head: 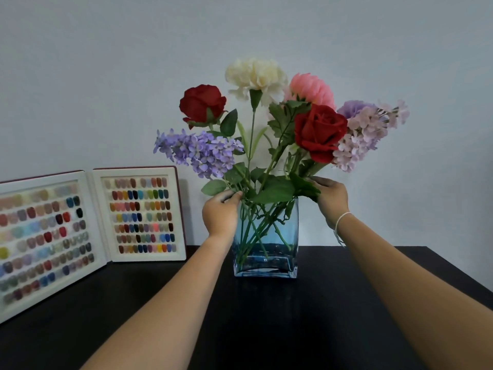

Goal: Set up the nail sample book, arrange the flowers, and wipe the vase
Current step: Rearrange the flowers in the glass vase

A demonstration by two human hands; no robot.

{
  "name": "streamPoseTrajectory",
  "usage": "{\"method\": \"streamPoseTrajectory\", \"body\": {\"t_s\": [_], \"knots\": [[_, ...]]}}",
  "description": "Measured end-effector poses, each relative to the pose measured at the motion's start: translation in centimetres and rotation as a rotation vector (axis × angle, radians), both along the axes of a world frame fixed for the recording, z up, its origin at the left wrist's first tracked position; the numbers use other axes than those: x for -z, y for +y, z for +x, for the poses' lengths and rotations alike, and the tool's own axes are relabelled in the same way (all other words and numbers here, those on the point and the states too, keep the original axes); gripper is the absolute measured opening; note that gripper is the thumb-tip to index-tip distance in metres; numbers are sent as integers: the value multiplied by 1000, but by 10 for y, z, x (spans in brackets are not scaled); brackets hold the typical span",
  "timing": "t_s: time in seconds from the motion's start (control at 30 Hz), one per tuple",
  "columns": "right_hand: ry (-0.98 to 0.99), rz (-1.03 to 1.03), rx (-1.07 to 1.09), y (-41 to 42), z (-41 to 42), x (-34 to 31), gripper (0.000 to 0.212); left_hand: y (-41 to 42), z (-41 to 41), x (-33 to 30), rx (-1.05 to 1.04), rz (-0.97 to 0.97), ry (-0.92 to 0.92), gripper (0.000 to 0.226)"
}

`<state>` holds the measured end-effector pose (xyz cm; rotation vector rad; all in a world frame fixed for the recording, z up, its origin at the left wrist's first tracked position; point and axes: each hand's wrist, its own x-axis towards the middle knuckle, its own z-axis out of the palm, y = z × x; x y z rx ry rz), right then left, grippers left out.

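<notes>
A square blue glass vase [266, 252] stands on the black table [333, 303] and holds several artificial flowers: two red roses [318, 132], a cream carnation [256, 76], a pink bloom [310, 88] and purple lilac sprays [202, 152]. My left hand [220, 213] pinches the stems at the vase's left rim. My right hand [332, 197] holds stems and leaves at the right rim. The nail sample book [88, 225] stands open, leaning against the wall at the left.
A pale wall runs right behind the table. The table's right edge slants off at the far right. Bare black tabletop lies in front of the vase, between my forearms.
</notes>
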<state>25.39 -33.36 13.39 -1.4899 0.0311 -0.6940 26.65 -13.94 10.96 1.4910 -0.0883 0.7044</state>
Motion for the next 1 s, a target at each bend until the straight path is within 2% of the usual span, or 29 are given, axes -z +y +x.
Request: {"method": "streamPoseTrajectory", "body": {"t_s": [0.23,0.37,0.47,0.53,0.67,0.8,0.87,1.0], "knots": [[14,33,-23,-2,-2,3,26,1,-5,8,7,-85,67,18],[16,19,-16,-3,-2,4,26,-1,-8,6,64,-160,87,4],[11,12,-10,-3,-2,4,26,-2,-9,5,83,-220,76,11],[8,15,-12,-2,-1,4,26,-2,-6,6,66,-212,61,6],[-7,36,-22,-2,-1,5,26,-2,-1,9,29,-111,33,10],[-6,32,-18,-2,-1,4,27,-3,-3,6,39,-55,25,23],[-6,25,-20,-1,-1,3,27,-2,-6,2,67,-84,25,27],[-13,17,-20,-1,-2,3,27,-2,-13,-3,180,-252,-8,13]]}}
